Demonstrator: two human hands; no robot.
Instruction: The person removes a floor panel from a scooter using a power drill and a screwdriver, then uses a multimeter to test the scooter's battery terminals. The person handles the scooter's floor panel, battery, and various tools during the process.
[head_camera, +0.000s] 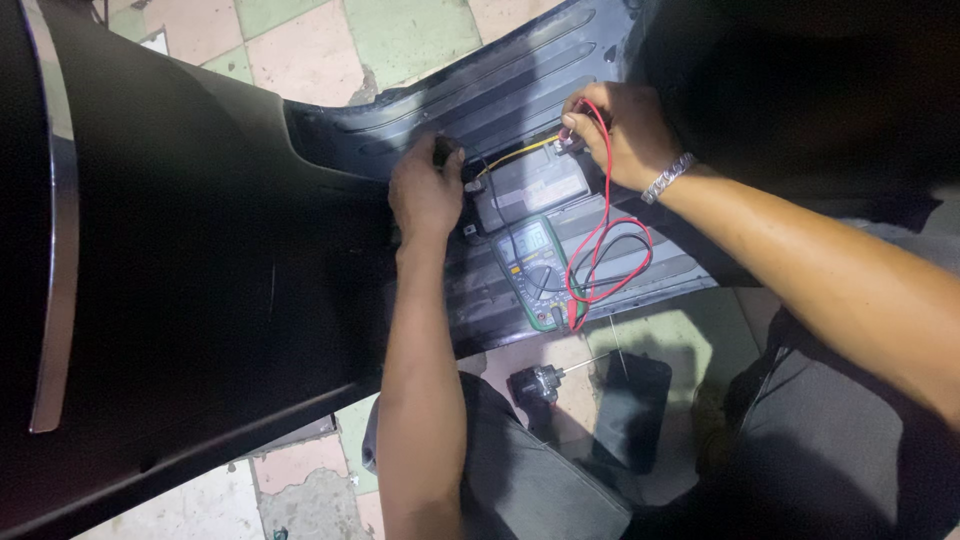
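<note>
Tiled floor (300, 50) under scooter footboard (500, 100). My left hand (425, 190) clenched on black probe (443, 152) at battery (530, 185); right hand (620, 130) pinching red probe (575, 135) at opposite terminal. Green multimeter (535, 270) just below battery.

Green multimeter (537, 272), red lead (600, 240), yellow wire (515, 155), pink-and-green checkered floor tiles (300, 45)

The left hand (425, 190) is pressing a black probe (443, 152) at one end of the grey battery (530, 185) in the scooter floorboard (640, 262), while the right hand (620, 135) is holding the red lead (600, 240) at the other; a green multimeter (540, 272) is lying just below.
</note>
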